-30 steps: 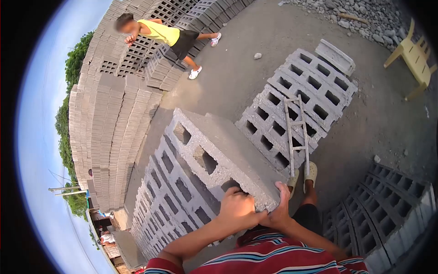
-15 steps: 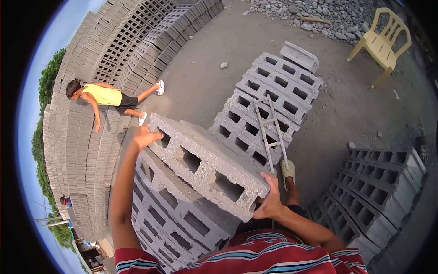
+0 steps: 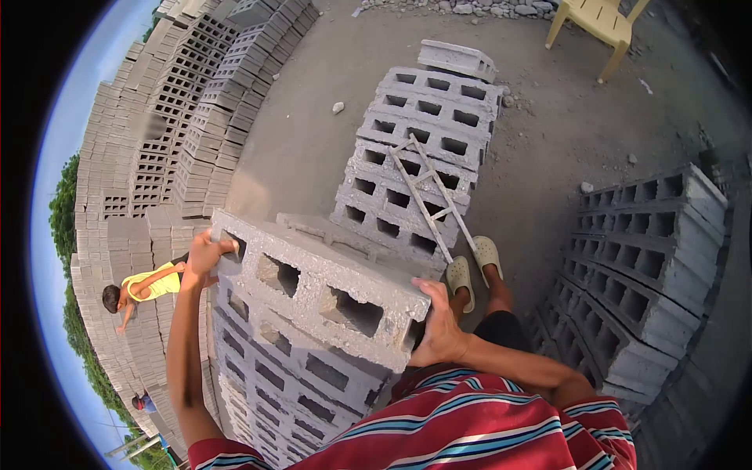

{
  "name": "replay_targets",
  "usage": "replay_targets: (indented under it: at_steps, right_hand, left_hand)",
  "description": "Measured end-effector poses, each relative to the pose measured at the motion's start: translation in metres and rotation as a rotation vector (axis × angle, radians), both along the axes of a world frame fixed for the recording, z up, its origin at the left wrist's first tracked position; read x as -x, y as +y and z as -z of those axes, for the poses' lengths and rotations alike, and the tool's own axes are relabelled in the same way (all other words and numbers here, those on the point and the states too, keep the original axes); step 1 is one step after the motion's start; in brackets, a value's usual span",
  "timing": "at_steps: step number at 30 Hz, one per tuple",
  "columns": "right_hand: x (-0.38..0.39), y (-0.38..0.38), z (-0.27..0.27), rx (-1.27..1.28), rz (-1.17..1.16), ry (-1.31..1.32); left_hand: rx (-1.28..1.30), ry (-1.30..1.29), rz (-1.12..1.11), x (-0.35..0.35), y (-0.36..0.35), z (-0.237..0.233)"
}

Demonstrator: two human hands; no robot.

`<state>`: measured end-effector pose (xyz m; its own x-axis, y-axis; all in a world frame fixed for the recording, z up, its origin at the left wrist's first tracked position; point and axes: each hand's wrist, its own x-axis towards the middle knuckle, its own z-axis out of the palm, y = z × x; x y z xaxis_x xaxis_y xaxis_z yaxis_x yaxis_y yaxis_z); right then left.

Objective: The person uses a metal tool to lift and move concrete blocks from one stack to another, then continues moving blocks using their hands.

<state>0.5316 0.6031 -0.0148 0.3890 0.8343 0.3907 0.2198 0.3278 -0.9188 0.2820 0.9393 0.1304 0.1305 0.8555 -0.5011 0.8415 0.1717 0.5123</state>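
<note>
Head camera view: grey bare ground [image 3: 298, 141] runs between a tall wall of stacked blocks [image 3: 106, 176] and a lower block stack [image 3: 689, 274] at right; a flat array of blocks [image 3: 440, 125] lies ahead, a ladder-shaped frame [image 3: 442, 213] leaning over it, and a yellow chair [image 3: 599, 25] is cut by the top edge. One hollow block [image 3: 311, 286] lies slantwise above the near stack [image 3: 294, 384]; whether its weight rests there I cannot tell. The left hand [image 3: 204, 260] clasps its far end, while the right hand [image 3: 441, 333] is wrapped around the near end, fingers partly hidden. A second ago both hands were together at the near end; the person in yellow [image 3: 153, 283] now appears lower in view, beside the wall.
</note>
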Motion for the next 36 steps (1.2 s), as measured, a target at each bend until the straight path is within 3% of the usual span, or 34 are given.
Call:
replay_targets:
  at_steps: [2, 4, 7, 10, 14, 18, 21, 23, 27, 29, 32, 34, 36]
  right_hand:
    - [-0.011, -0.002, -0.018, 0.002, 0.003, -0.003]
    - [-0.032, -0.002, -0.038, -0.014, -0.007, -0.024]
    - [-0.065, -0.003, -0.07, -0.125, 0.027, -0.034]
    - [-0.099, -0.011, -0.126, -0.29, 0.165, -0.16]
    - [-0.147, -0.05, -0.215, -0.296, 0.204, -0.241]
    - [-0.157, -0.116, -0.315, -0.133, 0.206, -0.089]
    - [-0.153, -0.171, -0.373, -0.007, 0.344, -0.193]
    - [-0.156, -0.197, -0.395, -0.001, 0.477, -0.249]
    - [-0.154, -0.253, -0.445, 0.12, 0.553, -0.071]
    - [-0.162, -0.276, -0.459, 0.025, 0.575, -0.266]
    - [-0.169, -0.298, -0.485, -0.064, 0.63, -0.522]
    - [-0.168, -0.313, -0.505, -0.066, 0.636, -0.698]
    - [-0.165, -0.326, -0.523, -0.067, 0.642, -0.828]
  left_hand:
    - [-0.022, 0.17, -0.117, -0.056, -0.037, -0.047]
    - [-0.111, 0.045, 0.053, -0.006, -0.002, -0.034]
    - [-0.236, -0.053, 0.036, -0.015, -0.012, -0.055]
    - [-0.264, -0.162, 0.076, -0.059, -0.035, -0.079]
    - [-0.214, -0.323, 0.157, -0.118, -0.074, -0.106]
    - [-0.119, -0.459, 0.286, -0.172, -0.113, -0.133]
    - [-0.038, -0.534, 0.395, -0.217, -0.14, -0.153]
    - [0.021, -0.57, 0.464, -0.246, -0.159, -0.164]
    - [0.164, -0.625, 0.626, -0.313, -0.179, -0.188]
    - [0.294, -0.59, 0.763, -0.361, -0.165, -0.202]
    - [0.27, -0.633, 0.925, -0.423, -0.2, -0.243]
    - [0.177, -0.744, 1.099, -0.467, -0.197, -0.262]
    - [0.061, -0.794, 1.117, -0.515, -0.193, -0.28]
